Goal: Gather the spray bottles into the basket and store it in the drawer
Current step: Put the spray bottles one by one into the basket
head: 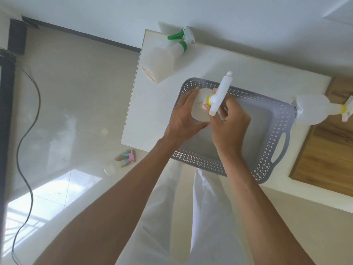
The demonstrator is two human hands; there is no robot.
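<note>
A grey perforated basket (275,119) sits on the white cabinet top (152,104). Over its left end I hold a white spray bottle with a yellow collar (219,96). My right hand (232,121) grips its neck and trigger, and my left hand (183,116) cups its round body. A green-trigger spray bottle (164,58) lies at the top's far left corner. Another yellow-collar bottle (315,109) lies just right of the basket. A pink-and-blue-trigger bottle (118,164) lies on the floor to the left.
A wooden board or panel (328,150) adjoins the white top on the right. A black cable (28,131) snakes across the tiled floor at left, beside dark furniture (5,111). White trousers show below the basket.
</note>
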